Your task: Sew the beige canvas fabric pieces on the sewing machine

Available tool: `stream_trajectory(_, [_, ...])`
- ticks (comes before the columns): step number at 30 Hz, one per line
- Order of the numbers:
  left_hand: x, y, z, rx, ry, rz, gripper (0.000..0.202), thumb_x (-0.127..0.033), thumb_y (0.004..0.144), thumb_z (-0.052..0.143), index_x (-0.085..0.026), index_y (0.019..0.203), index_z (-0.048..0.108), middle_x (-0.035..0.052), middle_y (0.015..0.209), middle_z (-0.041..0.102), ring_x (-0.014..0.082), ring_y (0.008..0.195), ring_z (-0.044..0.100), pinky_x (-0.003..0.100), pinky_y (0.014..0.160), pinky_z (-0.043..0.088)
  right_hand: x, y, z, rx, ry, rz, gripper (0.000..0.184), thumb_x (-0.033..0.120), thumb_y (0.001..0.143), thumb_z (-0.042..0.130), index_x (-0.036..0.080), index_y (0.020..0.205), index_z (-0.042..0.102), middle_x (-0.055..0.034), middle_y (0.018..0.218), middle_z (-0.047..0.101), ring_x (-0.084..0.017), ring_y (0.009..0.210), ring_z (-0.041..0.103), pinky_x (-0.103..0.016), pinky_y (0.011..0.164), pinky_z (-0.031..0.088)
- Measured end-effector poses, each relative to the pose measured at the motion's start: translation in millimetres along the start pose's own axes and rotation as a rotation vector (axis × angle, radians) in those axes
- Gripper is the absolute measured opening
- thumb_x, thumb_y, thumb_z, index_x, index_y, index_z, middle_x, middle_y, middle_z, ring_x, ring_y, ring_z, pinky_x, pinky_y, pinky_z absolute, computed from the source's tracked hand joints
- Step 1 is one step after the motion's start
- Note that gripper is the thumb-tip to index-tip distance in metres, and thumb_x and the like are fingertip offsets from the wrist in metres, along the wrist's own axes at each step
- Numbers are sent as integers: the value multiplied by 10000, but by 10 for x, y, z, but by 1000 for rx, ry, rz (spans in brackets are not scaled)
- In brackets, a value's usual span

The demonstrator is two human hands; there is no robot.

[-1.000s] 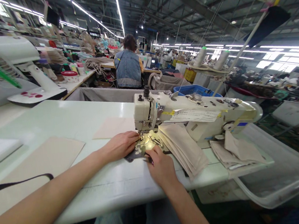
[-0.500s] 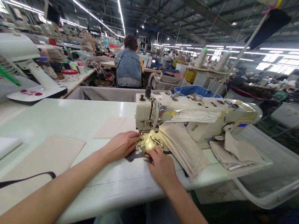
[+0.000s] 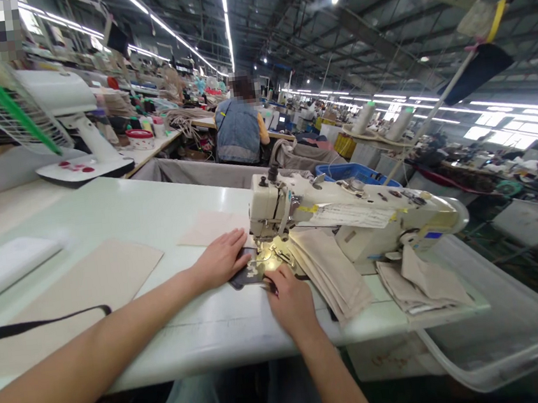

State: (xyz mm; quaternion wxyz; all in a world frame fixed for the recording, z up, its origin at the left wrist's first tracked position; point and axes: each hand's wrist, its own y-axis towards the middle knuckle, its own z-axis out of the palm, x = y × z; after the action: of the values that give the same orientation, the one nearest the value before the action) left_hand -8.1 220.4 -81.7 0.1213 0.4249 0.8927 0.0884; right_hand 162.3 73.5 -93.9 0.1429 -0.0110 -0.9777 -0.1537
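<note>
My left hand (image 3: 221, 259) lies flat with its fingers stretched out, at the left of the needle area of a white sewing machine (image 3: 318, 212). Its fingertips reach the near edge of a pale beige fabric piece (image 3: 207, 227). Just in front of the lit metal needle plate (image 3: 269, 254), my right hand (image 3: 292, 298) is closed, its fingers curled around a small dark thing too hidden to name. A stack of folded beige fabric pieces (image 3: 331, 272) lies under the machine arm, right of my right hand.
More folded fabric (image 3: 424, 281) sits at the table's right end, above a clear plastic bin (image 3: 507, 324). At left lie a large beige panel (image 3: 126, 268), a black strap (image 3: 46, 324) and a white box (image 3: 14, 267). A fan (image 3: 79, 131) stands behind; a co-worker (image 3: 238, 128) sits beyond.
My left hand has drawn slightly back from the needle area, and its fingers now lie flatter. My right hand stays closed at the plate's front. The whole view has shifted slightly.
</note>
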Motion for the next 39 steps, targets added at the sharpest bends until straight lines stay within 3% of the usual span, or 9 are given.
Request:
stream_trajectory(5, [-130,-263,-85,43,72,-1,379,-331,1012,462,-128,1312,572,200,1445,576,303,1348,551,468,1132,458,-55,-33,28,-80,76,71,212,99,895,636,223,1038,732,-32,1026,697,-175,824,681,-236,648,418])
stream_trajectory(9, [-303,-573,-156,96,112,23,254,-206,984,460,-166,1170,628,163,1274,658,266,1192,635,421,1017,537,-93,-52,52,-132,156,99,222,89,902,595,204,1029,735,-45,1006,698,-185,867,679,-239,699,444])
stream_trajectory(13, [-393,-739,-195,133,132,24,258,-114,923,485,-154,1128,636,170,1185,669,278,1117,651,415,923,569,-100,-58,51,-130,171,97,218,106,891,600,204,1032,735,-44,1003,703,-188,871,678,-244,724,456])
stream_trajectory(21, [-444,-714,-440,302,184,50,467,-26,770,607,-188,1208,597,152,1216,654,283,1119,634,405,898,552,-95,-63,41,-137,159,87,201,111,895,597,207,1007,734,-38,992,710,-177,856,676,-242,710,452])
stream_trajectory(26, [-582,-651,-496,335,282,35,379,-22,796,581,-147,1153,615,156,1149,672,297,1032,650,410,790,571,-77,-59,25,-130,138,81,199,97,889,604,214,987,733,-33,972,707,-177,860,677,-238,707,441])
stream_trajectory(30, [-656,-611,-455,312,291,4,248,-39,862,518,-125,1054,649,162,1046,683,289,944,660,389,709,573,-67,-50,22,-126,128,82,204,88,879,615,211,990,733,-34,980,707,-180,866,680,-239,708,443])
stream_trajectory(35, [-682,-600,-364,237,247,-55,244,-43,896,471,-107,1016,674,188,1029,692,314,973,668,407,713,585,-64,-48,20,-125,124,84,194,103,894,614,217,994,736,-32,977,711,-184,857,687,-240,695,439])
stream_trajectory(39, [-569,-588,-506,153,166,-112,269,-93,926,438,-140,1043,675,164,1057,726,286,975,695,403,776,595,-65,-46,17,-127,118,84,207,100,890,606,215,1000,738,-27,972,710,-172,836,690,-238,687,439])
